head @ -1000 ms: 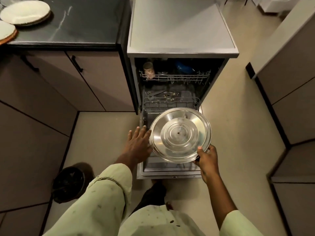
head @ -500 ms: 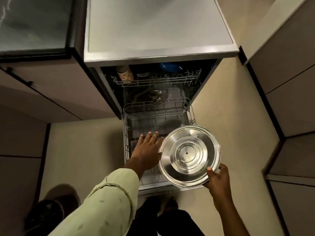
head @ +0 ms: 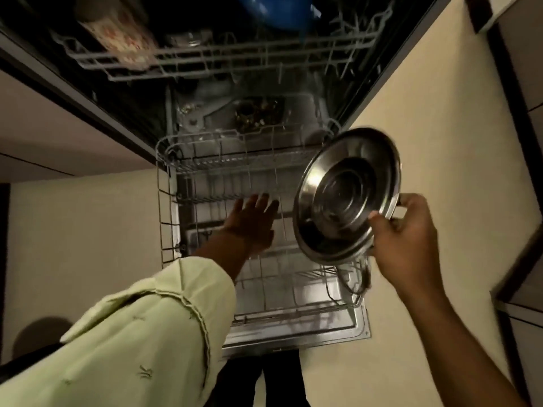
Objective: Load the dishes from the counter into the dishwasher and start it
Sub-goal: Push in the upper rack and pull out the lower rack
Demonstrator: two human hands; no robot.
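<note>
At frame right, the right hand [head: 407,239] grips the tilted steel plate [head: 346,195] by its rim. The left hand [head: 252,221], fingers spread, reaches over the lower rack [head: 164,207] just left of it.

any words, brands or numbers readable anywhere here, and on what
No text can be read in this view.
On the cup in the upper rack: red print, too blurred to tell words from pattern.
On the steel plate held by the right hand: only raised rings, no stamp visible.
On the sleeve: small stitched motifs, not letters.
</note>
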